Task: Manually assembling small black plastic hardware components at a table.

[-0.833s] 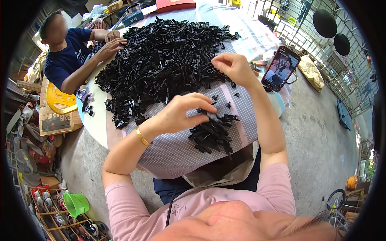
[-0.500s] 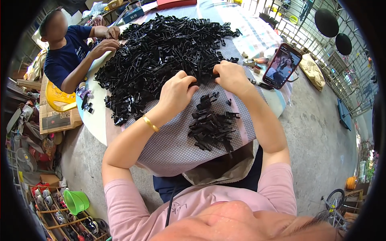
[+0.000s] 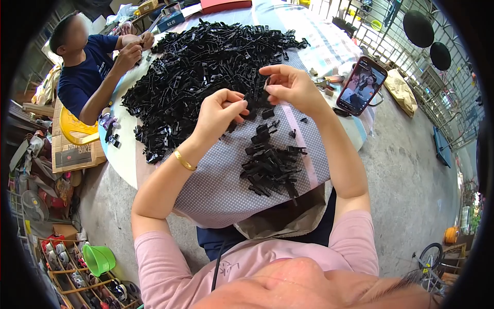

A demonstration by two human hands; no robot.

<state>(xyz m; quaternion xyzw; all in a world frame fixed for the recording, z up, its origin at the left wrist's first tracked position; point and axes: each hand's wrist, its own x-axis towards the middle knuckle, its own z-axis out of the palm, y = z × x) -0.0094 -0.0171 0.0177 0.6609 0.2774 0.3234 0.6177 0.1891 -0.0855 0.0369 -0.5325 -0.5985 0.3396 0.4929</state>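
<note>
A wide heap of black plastic clips [image 3: 206, 67] covers much of the table. My left hand [image 3: 220, 114], with a gold bangle on the wrist, is closed at the heap's near edge, a black clip [image 3: 246, 99] pinched at its fingertips. To its right, my right hand [image 3: 296, 92] is raised a little, thumb and fingers curled towards each other. Whatever lies between them is too small to make out against the dark heap. Nearer to me, a smaller pile of black clips [image 3: 272, 167] rests on the dotted cloth, with a few loose pieces beside it.
A phone [image 3: 361, 85] stands upright at the table's right. Across at the left sits a co-worker [image 3: 85, 67], both hands raised at the heap's edge. An open brown bag [image 3: 280, 221] hangs below the near table edge [image 3: 221, 219]. Boxes [image 3: 170, 19] stand at the back.
My right hand has lifted and its fingers have loosened from the heap. My left hand has shifted slightly left and nearer. The co-worker's hands have risen from the heap and come together.
</note>
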